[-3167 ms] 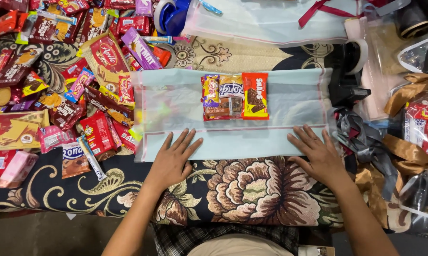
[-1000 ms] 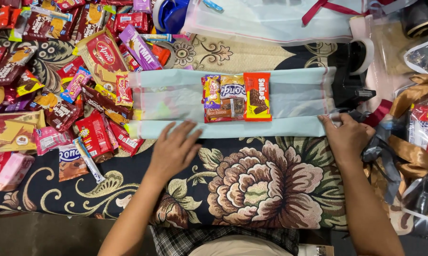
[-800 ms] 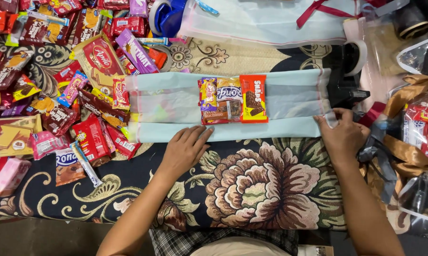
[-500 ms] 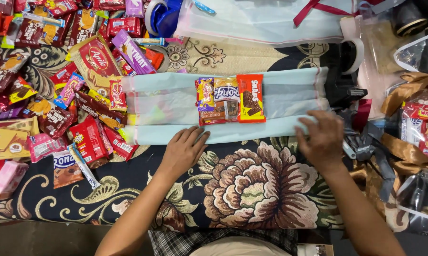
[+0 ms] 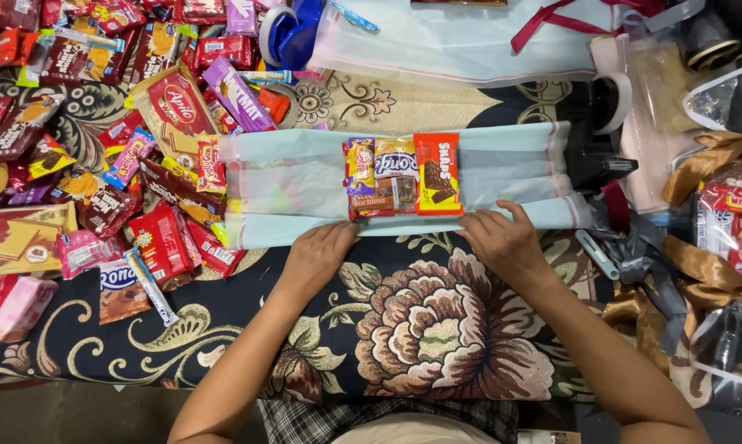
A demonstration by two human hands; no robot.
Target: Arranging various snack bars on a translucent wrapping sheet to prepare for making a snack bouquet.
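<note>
On a dark floral cloth (image 5: 437, 329), both forearms reach forward. The left hand (image 5: 320, 253) and right hand (image 5: 503, 238) lie palm-down, fingers together, pressing the near edge of a pale plastic sheet (image 5: 297, 185); three snack packets (image 5: 402, 175) sit between and just beyond them.

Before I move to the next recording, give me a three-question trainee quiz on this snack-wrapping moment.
1. True or false: both hands press on the near edge of the pale blue sheet.
2. How many snack packets lie side by side on the middle of the sheet?
A) one B) three C) six
3. On which side of the person does the big heap of loose snacks lie?

Key:
1. True. The left hand and the right hand both rest flat on that edge, neither closed in a grip on anything.
2. B.
3. The person's left side; ribbons and clear bags lie on the right.
</note>
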